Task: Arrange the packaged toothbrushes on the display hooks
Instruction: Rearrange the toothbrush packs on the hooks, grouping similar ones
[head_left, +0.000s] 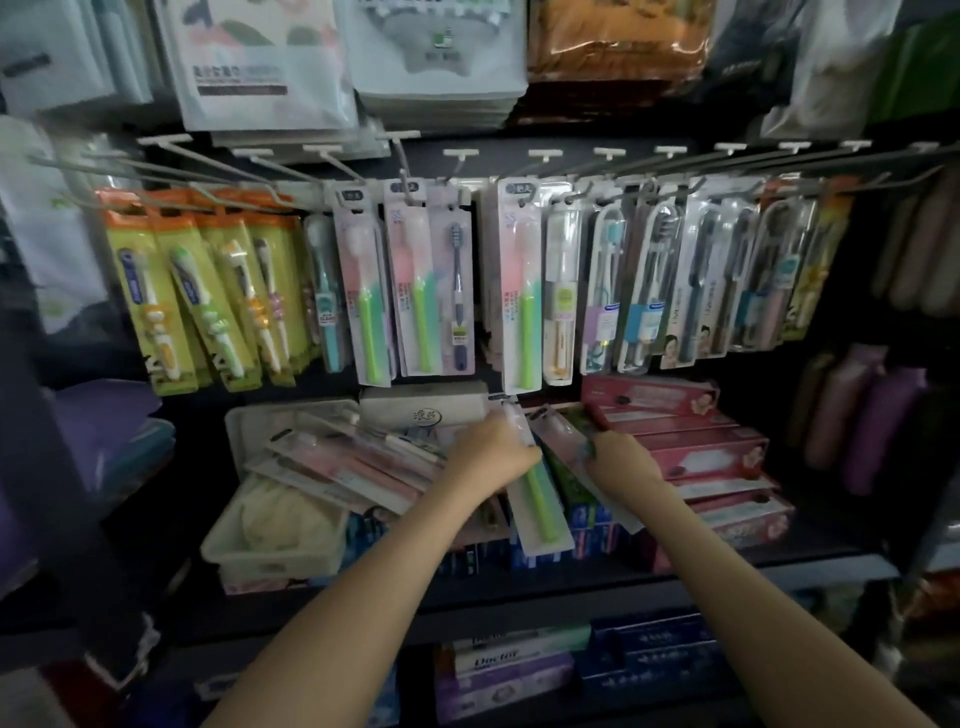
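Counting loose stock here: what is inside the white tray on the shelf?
Loose toothbrush packs lie piled across the tray, some overhanging its rim. Under them a cream puffy item shows at the front. Whatever else lies beneath the packs is covered.

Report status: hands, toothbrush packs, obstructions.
Left hand grips green-handled toothbrush pack. Right hand pinches second pack. Both below crowded hooks, not yet hung.

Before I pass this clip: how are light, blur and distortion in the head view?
Head view: dim, darkest at the edges and bottom shelf; wide-angle bend curves the display hooks; hanging packs read fairly sharp; left hand, right hand and the green toothbrush pack are smeared by motion, so the right hand's grip is unclear.
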